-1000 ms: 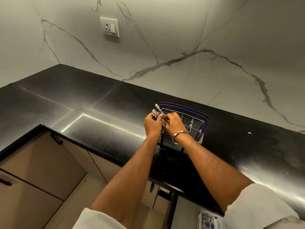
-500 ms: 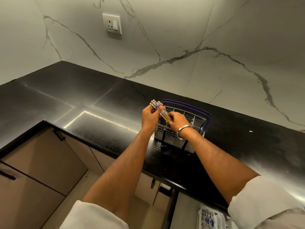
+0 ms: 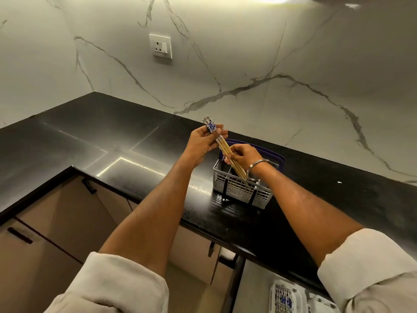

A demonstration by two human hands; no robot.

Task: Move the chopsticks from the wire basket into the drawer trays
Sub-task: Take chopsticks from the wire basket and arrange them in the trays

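Chopsticks tan, blue-patterned tops, bundled; left hand and right hand fingers gripping them above wire basket

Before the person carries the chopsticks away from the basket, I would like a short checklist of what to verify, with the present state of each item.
1. Left hand grips the patterned top ends of the chopsticks: ok.
2. Right hand holds the bundle lower down: ok.
3. Tips are clear of the wire basket: not ok, the lower ends are still inside it.
4. All chopsticks are gathered, none left in the basket: cannot tell, the right wrist hides part of the inside.
5. Basket stands flat on the black counter: ok.
6. Drawer tray is ready to receive them: cannot tell, only a corner shows.
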